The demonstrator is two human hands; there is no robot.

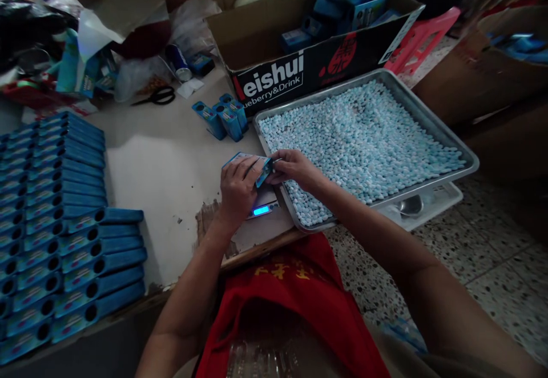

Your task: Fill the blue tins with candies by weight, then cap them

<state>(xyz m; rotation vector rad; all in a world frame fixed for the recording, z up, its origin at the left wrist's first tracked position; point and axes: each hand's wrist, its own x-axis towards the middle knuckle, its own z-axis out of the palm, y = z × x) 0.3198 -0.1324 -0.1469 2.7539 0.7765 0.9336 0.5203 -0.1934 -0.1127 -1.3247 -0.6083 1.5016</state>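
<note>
A small blue carton (264, 171) lies tilted in my left hand (241, 187), whose fingers wrap over its top. At the carton's right end my right hand (295, 168) pinches, its thumb and fingertips against that end; whether it grips a flap or something small I cannot make out. Just below the carton is a digital scale (274, 208) with a lit blue display. The metal tray (470, 164) of pale blue and white pieces (355, 138) reaches under my right forearm. A few blue cartons (229, 120) stand close together behind my hands.
Many blue cartons (85, 195) are stacked in rows along the left. A cardboard box (265, 84) holding more cartons stands behind the tray. Black scissors (162, 95) and a can (177, 61) lie at the back left. The table's wooden edge (261, 246) runs before me.
</note>
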